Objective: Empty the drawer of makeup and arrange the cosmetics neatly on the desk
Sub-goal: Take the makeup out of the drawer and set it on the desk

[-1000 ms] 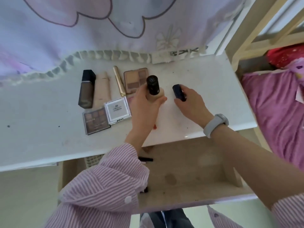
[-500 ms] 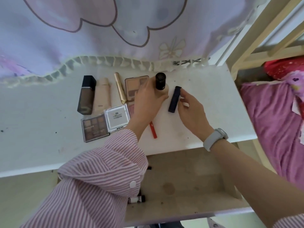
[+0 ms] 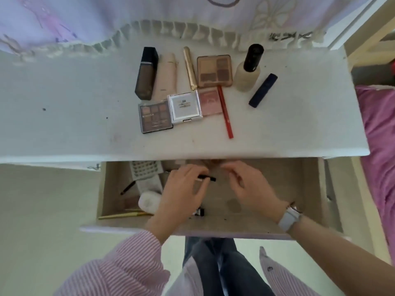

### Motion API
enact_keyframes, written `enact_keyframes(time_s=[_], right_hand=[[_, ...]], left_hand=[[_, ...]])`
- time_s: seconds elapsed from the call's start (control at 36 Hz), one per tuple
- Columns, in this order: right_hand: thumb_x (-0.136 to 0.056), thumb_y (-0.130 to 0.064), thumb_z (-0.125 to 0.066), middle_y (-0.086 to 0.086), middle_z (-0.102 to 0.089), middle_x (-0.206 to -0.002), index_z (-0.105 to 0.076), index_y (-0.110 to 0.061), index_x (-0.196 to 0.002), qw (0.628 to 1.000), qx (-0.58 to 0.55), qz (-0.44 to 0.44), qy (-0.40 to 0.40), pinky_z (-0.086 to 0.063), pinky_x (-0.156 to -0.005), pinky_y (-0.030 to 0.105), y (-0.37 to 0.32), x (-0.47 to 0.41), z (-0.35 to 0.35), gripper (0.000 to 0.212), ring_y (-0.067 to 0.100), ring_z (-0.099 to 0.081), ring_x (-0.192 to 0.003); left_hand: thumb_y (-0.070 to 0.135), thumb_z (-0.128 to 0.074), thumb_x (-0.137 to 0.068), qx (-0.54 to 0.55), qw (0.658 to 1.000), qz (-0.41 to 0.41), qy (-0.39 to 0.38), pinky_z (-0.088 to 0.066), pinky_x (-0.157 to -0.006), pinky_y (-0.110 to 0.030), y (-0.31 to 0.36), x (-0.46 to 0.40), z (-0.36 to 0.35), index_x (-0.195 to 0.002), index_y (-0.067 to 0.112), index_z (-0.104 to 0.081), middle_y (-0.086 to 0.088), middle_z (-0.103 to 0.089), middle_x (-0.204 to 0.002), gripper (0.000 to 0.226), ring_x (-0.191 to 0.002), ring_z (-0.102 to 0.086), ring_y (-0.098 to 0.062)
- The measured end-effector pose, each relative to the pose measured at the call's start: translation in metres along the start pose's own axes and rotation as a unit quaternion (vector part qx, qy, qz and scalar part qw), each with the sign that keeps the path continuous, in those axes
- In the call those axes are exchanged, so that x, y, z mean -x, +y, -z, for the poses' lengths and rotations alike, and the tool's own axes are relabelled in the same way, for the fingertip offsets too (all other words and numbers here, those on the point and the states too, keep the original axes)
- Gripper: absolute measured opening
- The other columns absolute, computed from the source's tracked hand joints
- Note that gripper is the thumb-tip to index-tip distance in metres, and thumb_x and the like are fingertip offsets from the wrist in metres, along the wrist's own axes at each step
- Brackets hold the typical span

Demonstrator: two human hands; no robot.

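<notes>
White desk (image 3: 64, 116) bears a dark foundation bottle (image 3: 147, 73), beige tube (image 3: 167, 74), gold tube (image 3: 189, 68), three palettes, a white compact (image 3: 185, 106), red pencil (image 3: 224, 112), round bottle (image 3: 249, 69) and navy tube (image 3: 263, 90).

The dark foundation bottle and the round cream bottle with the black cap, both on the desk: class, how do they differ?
The dark foundation bottle is square-edged and brown; the cream bottle is rounded and pale. The dark one sits at the left end of the back row, the cream one near the right end. Both have black caps and rest on the desk.
</notes>
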State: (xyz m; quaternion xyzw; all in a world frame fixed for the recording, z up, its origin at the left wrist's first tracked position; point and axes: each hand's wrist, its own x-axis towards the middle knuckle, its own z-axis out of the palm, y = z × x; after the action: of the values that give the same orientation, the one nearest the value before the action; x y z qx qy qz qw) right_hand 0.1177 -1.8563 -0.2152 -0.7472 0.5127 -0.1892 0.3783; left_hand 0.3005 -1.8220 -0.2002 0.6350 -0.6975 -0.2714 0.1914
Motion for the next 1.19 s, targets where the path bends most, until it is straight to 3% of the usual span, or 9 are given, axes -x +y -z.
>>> enact_keyframes(time_s=[0.08, 0.19, 0.25, 0.36, 0.47, 0.72, 0.97, 1.08, 1.19], right_hand=[[-0.09, -0.013, -0.042, 0.011, -0.06, -0.116, -0.056, -0.009, -0.123, 0.99, 0.056, -0.059, -0.118, -0.043, -0.086, 0.031, 0.014, 0.008, -0.038, 0.036, 0.026, -0.056, -0.103], [-0.087, -0.007, -0.051, 0.014, -0.056, -0.123, -0.059, -0.008, -0.119, 0.978, 0.155, -0.047, -0.128, -0.041, -0.093, 0.04, 0.013, -0.004, -0.071, 0.033, 0.033, -0.05, -0.113], [-0.082, -0.008, -0.059, 0.016, -0.058, -0.12, -0.062, -0.007, -0.113, 0.977, 0.194, -0.01, -0.088, -0.044, -0.089, 0.043, 0.007, -0.015, -0.087, 0.031, 0.037, -0.051, -0.114], [-0.088, -0.017, -0.052, 0.014, -0.047, -0.131, -0.046, -0.009, -0.132, 0.954, 0.259, -0.005, -0.148, -0.037, -0.095, 0.041, -0.001, -0.036, -0.114, 0.045, 0.033, -0.04, -0.124], [-0.068, -0.007, -0.07, 0.017, -0.06, -0.104, -0.061, -0.005, -0.11, 0.931, 0.325, -0.012, -0.166, -0.049, -0.077, 0.038, 0.001, -0.044, -0.133, 0.042, 0.036, -0.057, -0.101], [-0.093, -0.026, -0.051, 0.018, -0.047, -0.125, -0.037, -0.001, -0.125, 0.912, 0.33, -0.102, -0.222, -0.046, -0.081, 0.04, 0.008, -0.037, -0.14, 0.043, 0.035, -0.051, -0.108], [-0.088, -0.016, -0.05, 0.024, -0.049, -0.115, -0.048, 0.005, -0.112, 0.934, 0.283, -0.096, -0.198, -0.044, -0.071, 0.041, 0.003, -0.027, -0.141, 0.032, 0.039, -0.05, -0.102], [-0.094, -0.031, -0.046, 0.017, -0.045, -0.123, -0.042, -0.002, -0.12, 0.919, 0.301, -0.096, -0.235, -0.043, -0.077, 0.038, 0.001, -0.027, -0.137, 0.039, 0.032, -0.046, -0.109], [-0.094, -0.014, -0.042, 0.018, -0.046, -0.124, -0.042, 0.0, -0.122, 0.895, 0.337, -0.112, -0.268, -0.044, -0.083, 0.039, -0.007, -0.032, -0.139, 0.031, 0.033, -0.049, -0.11]], left_hand=[[0.036, -0.051, -0.088, -0.104, 0.984, 0.095, -0.114, -0.042, -0.092, -0.041, -0.039, 0.029, -0.011, -0.12, 0.015, -0.059, -0.004, -0.059, -0.118, 0.039, -0.111, -0.053, -0.026], [0.026, -0.08, -0.064, -0.199, 0.962, 0.122, -0.144, -0.041, -0.089, -0.053, -0.075, 0.049, -0.014, -0.112, 0.015, -0.064, -0.009, -0.062, -0.115, 0.052, -0.114, -0.054, -0.034], [0.028, -0.079, -0.066, -0.224, 0.952, 0.146, -0.152, -0.035, -0.095, -0.056, -0.087, 0.053, -0.011, -0.119, 0.016, -0.06, -0.01, -0.055, -0.128, 0.058, -0.125, -0.044, -0.034], [0.043, -0.067, -0.079, -0.203, 0.932, 0.215, -0.208, -0.019, -0.108, -0.051, -0.111, 0.054, -0.005, -0.141, 0.027, -0.03, -0.002, -0.021, -0.152, 0.074, -0.139, -0.012, -0.029], [0.038, -0.068, -0.078, -0.226, 0.926, 0.162, -0.256, -0.022, -0.108, -0.05, -0.124, 0.045, 0.002, -0.14, 0.03, -0.03, -0.005, -0.019, -0.148, 0.073, -0.135, -0.017, -0.029], [0.04, -0.064, -0.08, -0.321, 0.898, 0.003, -0.302, -0.03, -0.099, -0.041, -0.134, 0.035, 0.001, -0.131, 0.02, -0.044, -0.008, -0.039, -0.133, 0.058, -0.124, -0.034, -0.028], [0.031, -0.071, -0.076, -0.147, 0.929, 0.104, -0.324, -0.046, -0.083, -0.034, -0.136, 0.033, 0.017, -0.119, 0.022, -0.044, -0.007, -0.059, -0.118, 0.052, -0.103, -0.056, -0.027], [0.03, -0.075, -0.073, -0.04, 0.952, 0.169, -0.25, -0.048, -0.079, -0.034, -0.134, 0.039, 0.031, -0.114, 0.025, -0.046, -0.002, -0.06, -0.11, 0.051, -0.093, -0.056, -0.021], [0.029, -0.078, -0.071, 0.05, 0.962, 0.21, -0.166, -0.052, -0.078, -0.033, -0.132, 0.045, 0.04, -0.107, 0.026, -0.044, 0.001, -0.057, -0.105, 0.049, -0.086, -0.056, -0.016]])
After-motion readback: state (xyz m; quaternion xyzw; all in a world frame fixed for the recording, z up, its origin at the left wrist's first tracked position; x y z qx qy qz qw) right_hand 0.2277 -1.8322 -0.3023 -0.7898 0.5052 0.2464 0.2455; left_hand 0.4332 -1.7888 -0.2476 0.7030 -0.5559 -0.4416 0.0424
